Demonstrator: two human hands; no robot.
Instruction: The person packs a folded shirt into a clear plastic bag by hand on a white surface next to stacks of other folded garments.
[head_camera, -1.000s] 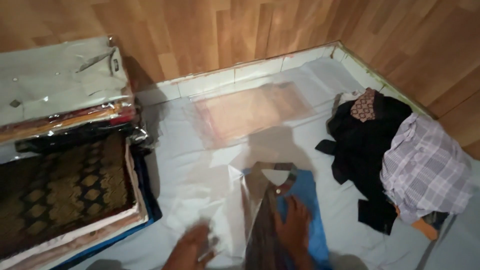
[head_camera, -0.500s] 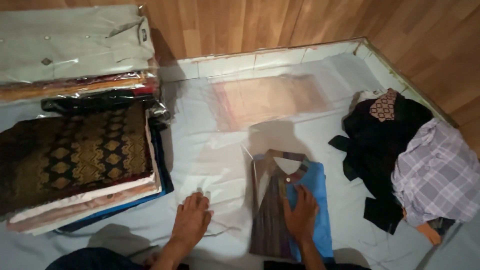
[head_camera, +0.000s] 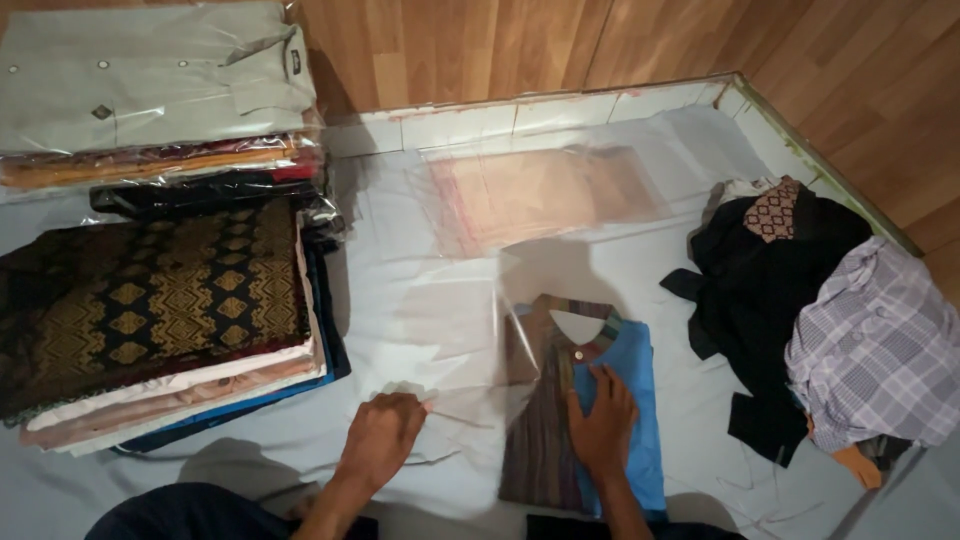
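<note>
- Head view, hands: the right hand (head_camera: 603, 425) lies flat, fingers spread, on the folded shirt (head_camera: 590, 410), which is half blue and half brown-striped. It presses down and grips nothing.
- The left hand (head_camera: 382, 438) pinches the edge of a clear plastic bag (head_camera: 470, 340), fingers pressed together on the film.
- Location: the shirt lies on the white sheet (head_camera: 420, 290) covering the floor, near the near edge, right of centre; the bag lies just left of it and partly over its collar.
- Technique, as a judgement: keep the flat hand firm on the shirt so the fold holds, and keep the film taut and free of creases.
- Packages: a stack of bagged shirts (head_camera: 150, 100) sits at the far left corner, grey-green on top, with orange and dark ones below.
- A second stack (head_camera: 150, 310) stands nearer, topped by a dark fabric with gold diamonds.
- A flat pile of empty clear bags (head_camera: 530, 195) lies near the far edge.
- Loose dark and checked garments (head_camera: 800, 300) are heaped at the right edge.
</note>
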